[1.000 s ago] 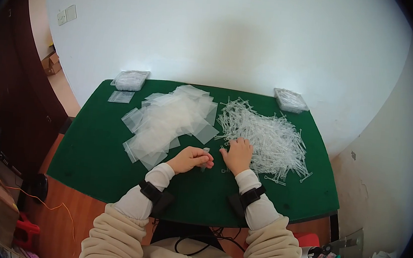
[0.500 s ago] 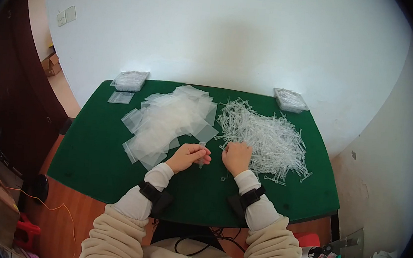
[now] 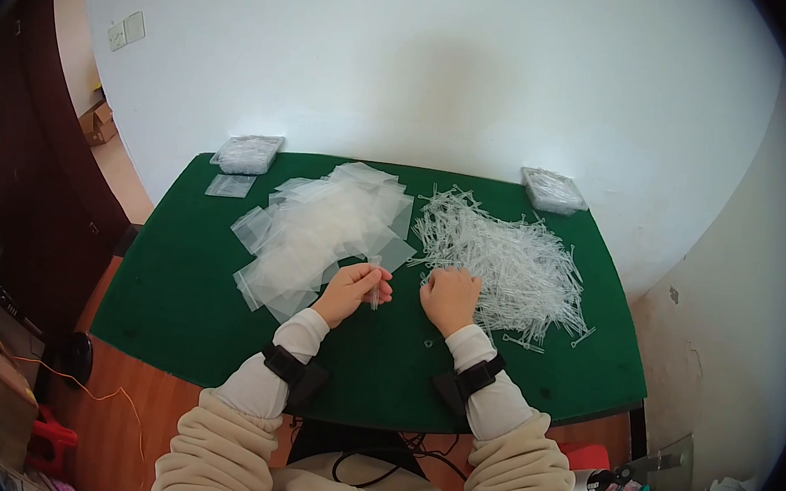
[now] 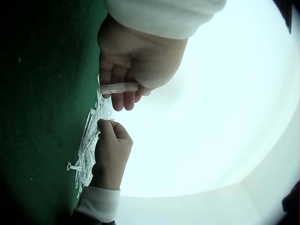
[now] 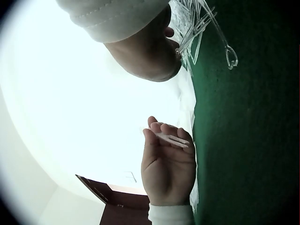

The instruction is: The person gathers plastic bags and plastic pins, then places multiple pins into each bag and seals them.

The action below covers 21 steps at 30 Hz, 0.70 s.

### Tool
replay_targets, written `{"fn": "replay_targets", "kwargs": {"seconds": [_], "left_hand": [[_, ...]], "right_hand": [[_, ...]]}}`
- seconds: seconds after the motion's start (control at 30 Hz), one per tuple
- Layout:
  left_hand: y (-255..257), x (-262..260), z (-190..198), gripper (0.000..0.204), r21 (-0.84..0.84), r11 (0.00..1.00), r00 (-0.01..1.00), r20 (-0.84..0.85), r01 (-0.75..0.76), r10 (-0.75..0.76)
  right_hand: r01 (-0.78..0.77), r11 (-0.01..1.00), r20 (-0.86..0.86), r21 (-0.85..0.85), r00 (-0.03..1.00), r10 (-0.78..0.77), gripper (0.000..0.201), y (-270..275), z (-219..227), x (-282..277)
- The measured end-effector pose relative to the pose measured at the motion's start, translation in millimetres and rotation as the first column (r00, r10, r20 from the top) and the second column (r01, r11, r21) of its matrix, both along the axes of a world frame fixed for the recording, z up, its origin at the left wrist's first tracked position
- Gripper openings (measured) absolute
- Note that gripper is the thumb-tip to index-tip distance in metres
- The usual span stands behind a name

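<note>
My left hand (image 3: pixel 348 293) pinches a small bundle of clear plastic sticks (image 4: pixel 118 87) between thumb and fingers, above the green cloth. Seen from the right wrist, the sticks (image 5: pixel 172 139) lie across the fingers of that hand (image 5: pixel 168 171). My right hand (image 3: pixel 451 300) is at the near left edge of the pile of clear looped sticks (image 3: pixel 514 267). Its fingers are curled at the pile, and in the right wrist view a clear stick (image 5: pixel 187 40) shows at the fingertips. To the left lies a heap of transparent bags (image 3: pixel 319 229).
Clear boxes of sticks stand at the back left (image 3: pixel 249 153) and back right (image 3: pixel 553 192) corners. A small flat bag (image 3: pixel 230 185) lies before the left box. One loose piece (image 3: pixel 428 344) rests on the green table (image 3: pixel 380 377) near the front.
My left hand has moved slightly left and away from the body with its sticks. The fingers of my right hand have curled in at the pile's edge.
</note>
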State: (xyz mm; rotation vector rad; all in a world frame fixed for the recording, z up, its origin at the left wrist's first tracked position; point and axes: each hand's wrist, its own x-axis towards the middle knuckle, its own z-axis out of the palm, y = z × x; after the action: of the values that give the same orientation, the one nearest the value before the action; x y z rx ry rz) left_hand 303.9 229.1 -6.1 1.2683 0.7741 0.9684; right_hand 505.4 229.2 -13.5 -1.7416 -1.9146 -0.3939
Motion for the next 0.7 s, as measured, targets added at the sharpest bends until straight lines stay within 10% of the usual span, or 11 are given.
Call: {"fn": "replay_targets", "kwargs": {"seconds": [0.2,0.43,0.7], "left_hand": [[-1,1,1,0.027,-0.008,1.0,1.0,0.011,-0.008,0.008],[-2,1,2,0.027,-0.012,1.0,1.0,-0.004,-0.006,0.006],[-3,0,4,0.027,-0.041,0.999,1.0,-0.005,0.017,-0.017]], "right_hand": [[-0.115,0.992,-0.18,-0.059,0.978,0.103,0.013,-9,21,-6],[-0.391,0.906,-0.612,0.163,0.68,0.404,0.018,-7,11,-14],[-0.516,0.845,-0.696,0.139,0.556,0.454,0.018,-2,4,-14]]}}
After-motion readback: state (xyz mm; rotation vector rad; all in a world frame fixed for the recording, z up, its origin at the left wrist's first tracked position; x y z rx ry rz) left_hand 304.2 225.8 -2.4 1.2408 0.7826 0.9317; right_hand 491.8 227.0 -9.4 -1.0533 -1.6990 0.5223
